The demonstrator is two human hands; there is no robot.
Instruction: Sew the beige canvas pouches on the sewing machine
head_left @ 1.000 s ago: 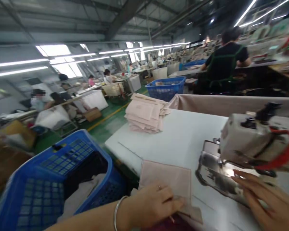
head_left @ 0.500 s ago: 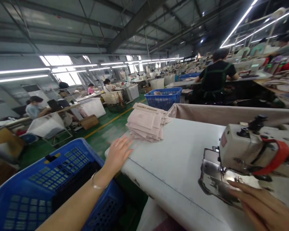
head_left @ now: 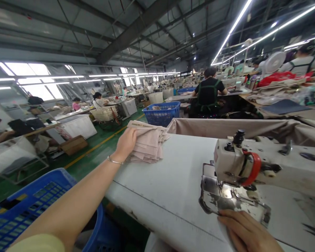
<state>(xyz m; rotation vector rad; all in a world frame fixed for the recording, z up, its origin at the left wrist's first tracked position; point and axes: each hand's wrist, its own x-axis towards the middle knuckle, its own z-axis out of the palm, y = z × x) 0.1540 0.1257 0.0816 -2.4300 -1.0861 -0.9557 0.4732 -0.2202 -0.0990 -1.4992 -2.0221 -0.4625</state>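
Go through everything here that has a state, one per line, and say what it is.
Fabric stack: piled unevenly on the table.
Left hand: on the stack's near edge, grip unclear.
Right hand: open, flat on the table.
Sewing machine: upright, plate bare.
Blue basket: open-topped, beside the table.

The fabric stack (head_left: 148,143) lies at the desk's (head_left: 178,182) far left corner, the sewing machine (head_left: 241,171) to its right, and the basket (head_left: 21,213) left of the desk.
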